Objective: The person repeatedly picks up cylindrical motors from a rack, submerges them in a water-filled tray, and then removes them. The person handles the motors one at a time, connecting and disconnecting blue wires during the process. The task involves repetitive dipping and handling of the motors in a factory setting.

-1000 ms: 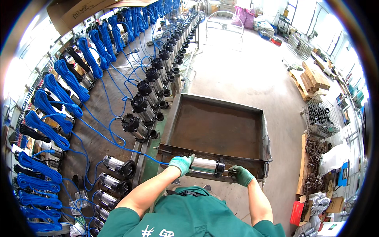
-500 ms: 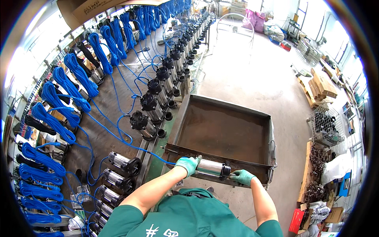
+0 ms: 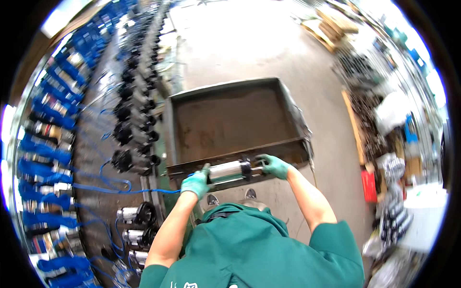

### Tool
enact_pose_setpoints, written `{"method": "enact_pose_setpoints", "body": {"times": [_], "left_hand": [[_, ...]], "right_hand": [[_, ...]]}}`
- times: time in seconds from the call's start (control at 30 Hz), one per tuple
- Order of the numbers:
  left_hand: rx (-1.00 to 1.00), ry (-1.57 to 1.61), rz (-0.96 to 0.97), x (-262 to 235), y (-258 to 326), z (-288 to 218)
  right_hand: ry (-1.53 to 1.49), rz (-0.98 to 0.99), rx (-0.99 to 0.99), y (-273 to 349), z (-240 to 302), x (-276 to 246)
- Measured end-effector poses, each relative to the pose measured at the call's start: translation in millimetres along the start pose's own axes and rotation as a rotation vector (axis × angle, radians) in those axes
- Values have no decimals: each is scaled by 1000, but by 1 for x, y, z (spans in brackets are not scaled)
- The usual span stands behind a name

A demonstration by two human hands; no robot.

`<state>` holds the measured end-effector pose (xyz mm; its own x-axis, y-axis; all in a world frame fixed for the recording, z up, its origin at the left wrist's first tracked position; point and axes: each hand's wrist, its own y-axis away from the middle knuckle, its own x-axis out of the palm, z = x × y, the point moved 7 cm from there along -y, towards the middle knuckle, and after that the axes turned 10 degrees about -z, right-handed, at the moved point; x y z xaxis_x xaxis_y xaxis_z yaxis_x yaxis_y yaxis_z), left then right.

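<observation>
A silver cylindrical submersible pump point(image 3: 225, 171) lies on its side along the near edge of a metal water tank point(image 3: 230, 147). My gloved left hand point(image 3: 196, 183) is closed around its left end, where a blue cable point(image 3: 144, 191) runs off to the left. At the pump's black right end, my gloved right hand point(image 3: 274, 166) has its fingers curled at a thin metallic shaft point(image 3: 257, 170). Blur and the glove partly hide that grip. Brownish water or residue shows inside the tank.
Upright pumps point(image 3: 132, 161) stand in a long row left of the tank. Several more pumps point(image 3: 137, 236) lie nearer me. Coiled blue cables point(image 3: 48, 168) line the far left. At right are a wire basket point(image 3: 357, 69), dark metal parts point(image 3: 367, 122) and a red box point(image 3: 369, 186).
My view has shifted and turned, so the tank, pump and hands appear higher and further left. Both hands stay at the pump's ends; the right hand's fingers have shifted slightly.
</observation>
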<state>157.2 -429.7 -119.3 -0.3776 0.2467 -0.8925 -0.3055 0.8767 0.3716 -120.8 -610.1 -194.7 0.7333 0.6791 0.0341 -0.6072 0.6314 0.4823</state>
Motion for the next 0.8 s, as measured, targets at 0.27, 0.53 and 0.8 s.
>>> {"method": "enact_pose_setpoints", "body": {"times": [0.27, 0.53, 0.8], "left_hand": [[30, 218, -194, -11, 2, 2], [-18, 873, -581, -32, 39, 94], [230, 1049, -536, -152, 107, -10]], "right_hand": [[1057, -17, -225, 1, 2, -4], [855, -586, -38, 41, -23, -92], [924, -956, 337, 54, -47, -209]]}}
